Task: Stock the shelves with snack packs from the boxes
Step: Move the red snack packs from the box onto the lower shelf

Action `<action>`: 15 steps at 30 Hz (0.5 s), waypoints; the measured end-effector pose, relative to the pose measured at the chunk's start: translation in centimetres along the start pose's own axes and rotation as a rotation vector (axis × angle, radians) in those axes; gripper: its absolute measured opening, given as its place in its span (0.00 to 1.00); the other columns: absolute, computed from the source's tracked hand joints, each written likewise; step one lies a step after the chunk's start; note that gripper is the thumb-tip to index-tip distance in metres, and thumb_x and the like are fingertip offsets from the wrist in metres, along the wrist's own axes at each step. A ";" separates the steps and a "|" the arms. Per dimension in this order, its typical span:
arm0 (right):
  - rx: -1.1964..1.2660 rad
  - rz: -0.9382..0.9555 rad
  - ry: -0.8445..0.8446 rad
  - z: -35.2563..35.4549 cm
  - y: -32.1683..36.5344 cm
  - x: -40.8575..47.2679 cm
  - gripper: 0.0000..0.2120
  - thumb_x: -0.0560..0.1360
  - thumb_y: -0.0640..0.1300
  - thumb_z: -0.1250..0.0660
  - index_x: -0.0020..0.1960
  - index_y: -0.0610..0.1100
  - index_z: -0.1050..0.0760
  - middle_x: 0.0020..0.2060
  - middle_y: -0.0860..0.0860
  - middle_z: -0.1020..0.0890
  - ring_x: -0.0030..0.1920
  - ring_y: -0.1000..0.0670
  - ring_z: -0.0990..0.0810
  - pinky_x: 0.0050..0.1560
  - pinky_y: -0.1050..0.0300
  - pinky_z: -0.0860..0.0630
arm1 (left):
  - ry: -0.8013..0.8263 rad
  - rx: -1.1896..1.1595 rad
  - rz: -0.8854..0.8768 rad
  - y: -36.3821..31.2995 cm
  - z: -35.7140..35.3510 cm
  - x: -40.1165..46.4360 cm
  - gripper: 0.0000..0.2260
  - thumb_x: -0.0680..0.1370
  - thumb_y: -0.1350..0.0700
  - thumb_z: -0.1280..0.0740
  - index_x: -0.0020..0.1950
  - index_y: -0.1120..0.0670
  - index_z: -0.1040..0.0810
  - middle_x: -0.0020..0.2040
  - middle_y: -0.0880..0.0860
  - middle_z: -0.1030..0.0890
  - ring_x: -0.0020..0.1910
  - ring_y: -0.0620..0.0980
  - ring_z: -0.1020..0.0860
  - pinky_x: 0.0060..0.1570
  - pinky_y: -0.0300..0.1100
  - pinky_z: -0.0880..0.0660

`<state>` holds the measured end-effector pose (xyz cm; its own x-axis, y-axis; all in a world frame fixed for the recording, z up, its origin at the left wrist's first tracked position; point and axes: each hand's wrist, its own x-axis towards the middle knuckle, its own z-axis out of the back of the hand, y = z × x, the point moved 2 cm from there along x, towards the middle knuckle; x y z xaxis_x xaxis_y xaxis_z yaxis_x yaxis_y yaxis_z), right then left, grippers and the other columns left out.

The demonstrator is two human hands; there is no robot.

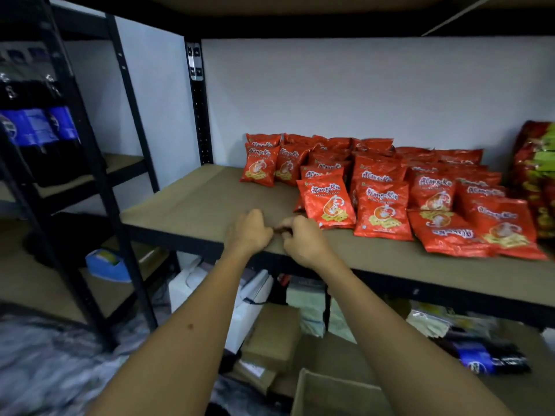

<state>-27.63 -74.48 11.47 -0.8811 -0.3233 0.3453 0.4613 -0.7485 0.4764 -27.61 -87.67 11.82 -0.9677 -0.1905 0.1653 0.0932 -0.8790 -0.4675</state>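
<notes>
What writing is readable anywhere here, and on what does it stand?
"Alang-Ku", as best it reads: white brand script on the red snack packs on the shelf.
The small line beneath that name: too small to read.
The upside-down pack at the front: same script, inverted and blurred.
Blue labels on the dark bottles at left: blurred, unreadable.
Red and green bags at far right: print too blurred to read.

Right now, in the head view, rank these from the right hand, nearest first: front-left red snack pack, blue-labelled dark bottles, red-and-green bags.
1. Front-left red snack pack, just right of the right hand.
2. Red-and-green bags, far right.
3. Blue-labelled dark bottles, far left rack.
</notes>
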 end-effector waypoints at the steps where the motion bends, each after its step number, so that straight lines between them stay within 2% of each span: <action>1: -0.055 0.041 -0.023 0.5 0.3 -1.6 0.17 0.74 0.36 0.40 0.56 0.45 0.18 0.53 0.43 0.16 0.55 0.40 0.20 0.56 0.50 0.24 | -0.090 0.037 -0.018 -0.3 -0.2 -1.6 0.16 0.76 0.52 0.41 0.61 0.56 0.24 0.60 0.59 0.21 0.58 0.61 0.25 0.57 0.50 0.29; 3: -0.172 0.158 -0.138 1.6 1.0 -4.2 0.17 0.73 0.38 0.43 0.55 0.46 0.19 0.51 0.43 0.16 0.53 0.37 0.20 0.52 0.47 0.23 | -0.358 -0.003 -0.096 -0.7 -0.5 -4.4 0.22 0.76 0.50 0.50 0.57 0.55 0.20 0.58 0.57 0.19 0.60 0.58 0.25 0.63 0.51 0.35; 5: -0.207 0.340 -0.296 2.5 1.4 -6.8 0.20 0.70 0.38 0.43 0.57 0.45 0.20 0.58 0.43 0.18 0.59 0.39 0.21 0.61 0.45 0.26 | -0.593 -0.143 -0.210 -0.9 -1.2 -6.8 0.23 0.78 0.51 0.51 0.64 0.56 0.23 0.67 0.56 0.24 0.70 0.55 0.32 0.70 0.51 0.42; 6: -0.191 0.406 -0.344 2.4 0.9 -8.2 0.21 0.70 0.37 0.43 0.59 0.44 0.20 0.63 0.42 0.21 0.65 0.40 0.25 0.66 0.44 0.30 | -0.624 -0.224 -0.249 -0.9 -2.0 -8.1 0.21 0.80 0.54 0.47 0.70 0.57 0.28 0.73 0.55 0.31 0.75 0.54 0.39 0.72 0.49 0.43; 7: -0.154 0.420 -0.326 1.8 0.0 -10.0 0.21 0.71 0.35 0.41 0.61 0.43 0.20 0.68 0.42 0.26 0.70 0.41 0.30 0.69 0.43 0.34 | -0.598 -0.293 -0.267 -0.6 -3.3 -9.6 0.21 0.80 0.56 0.43 0.74 0.56 0.34 0.77 0.55 0.39 0.77 0.53 0.44 0.73 0.46 0.44; 8: -0.094 0.388 -0.282 0.8 -1.5 -12.0 0.22 0.72 0.32 0.39 0.63 0.42 0.22 0.71 0.42 0.30 0.72 0.42 0.33 0.69 0.44 0.33 | -0.529 -0.348 -0.257 -0.1 -5.1 -11.4 0.24 0.80 0.58 0.40 0.76 0.56 0.38 0.79 0.54 0.43 0.78 0.52 0.46 0.72 0.43 0.42; 9: -0.023 0.314 -0.216 -0.4 -3.1 -14.5 0.23 0.72 0.31 0.38 0.66 0.43 0.24 0.73 0.43 0.32 0.72 0.43 0.32 0.66 0.47 0.29 | -0.442 -0.398 -0.212 0.6 -7.3 -13.5 0.25 0.79 0.60 0.38 0.77 0.55 0.38 0.78 0.54 0.42 0.77 0.52 0.42 0.70 0.43 0.39; 11: 0.054 0.114 -0.083 -3.2 -7.0 -20.5 0.24 0.74 0.32 0.38 0.69 0.44 0.26 0.74 0.45 0.32 0.69 0.45 0.27 0.60 0.51 0.24 | -0.234 -0.458 -0.109 2.0 -12.8 -18.8 0.24 0.77 0.64 0.37 0.74 0.55 0.32 0.71 0.55 0.29 0.69 0.53 0.30 0.66 0.43 0.31; 12: 0.077 0.005 -0.006 -4.5 -9.0 -23.9 0.24 0.74 0.33 0.38 0.69 0.45 0.27 0.71 0.45 0.29 0.66 0.45 0.25 0.60 0.51 0.24 | -0.136 -0.448 -0.059 2.7 -15.6 -21.7 0.23 0.75 0.66 0.37 0.70 0.55 0.28 0.66 0.55 0.24 0.64 0.54 0.25 0.61 0.40 0.29; 15: 0.202 -0.416 0.182 -8.5 -15.8 -34.1 0.21 0.74 0.34 0.38 0.66 0.46 0.24 0.56 0.44 0.17 0.55 0.43 0.19 0.56 0.51 0.23 | 0.135 -0.442 0.089 4.1 -22.5 -29.4 0.16 0.73 0.69 0.37 0.58 0.57 0.19 0.55 0.57 0.17 0.53 0.57 0.19 0.51 0.35 0.28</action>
<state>-5.71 -56.56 -14.69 -0.9905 -0.1300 -0.0456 0.0616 -0.7141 0.6973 -4.06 -75.87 -14.49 -0.9850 -0.1721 0.0066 0.0970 -0.5861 -0.8044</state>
